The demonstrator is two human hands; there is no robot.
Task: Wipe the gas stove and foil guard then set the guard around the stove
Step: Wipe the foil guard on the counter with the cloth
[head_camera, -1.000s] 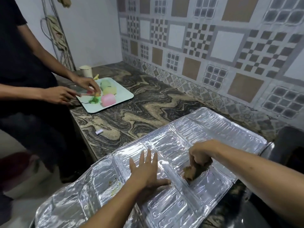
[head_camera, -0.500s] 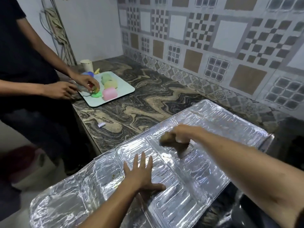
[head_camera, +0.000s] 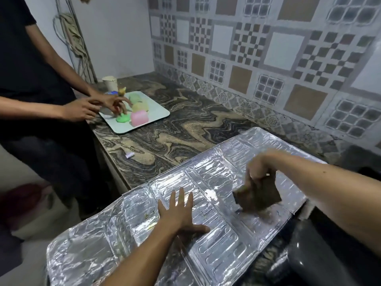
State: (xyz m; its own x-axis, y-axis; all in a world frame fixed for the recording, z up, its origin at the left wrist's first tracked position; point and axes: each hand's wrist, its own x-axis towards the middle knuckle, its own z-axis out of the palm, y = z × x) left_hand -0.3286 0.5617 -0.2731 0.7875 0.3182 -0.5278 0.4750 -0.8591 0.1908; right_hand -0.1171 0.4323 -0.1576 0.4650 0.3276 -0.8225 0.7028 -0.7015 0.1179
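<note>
The silver foil guard [head_camera: 208,180] lies unfolded and flat across the marble counter, its near end hanging past the counter edge. My left hand [head_camera: 179,213] presses flat on the guard's middle panel, fingers spread. My right hand [head_camera: 257,168] grips a brown wiping cloth [head_camera: 257,195] that hangs down and touches the guard's right panel. A dark part of the gas stove [head_camera: 321,261] shows at the lower right, mostly hidden under the guard and my right arm.
Another person stands at the left, both hands over a pale tray [head_camera: 158,114] with pink, green and yellow pieces. A white cup [head_camera: 110,82] stands behind it. A small white scrap [head_camera: 129,155] lies on the counter [head_camera: 185,129]. Tiled wall runs along the back.
My right hand swept the cloth from the guard's right panel up to the middle fold and back to the right panel. My left hand stayed pressed flat. The other person's hands shifted over the tray.
</note>
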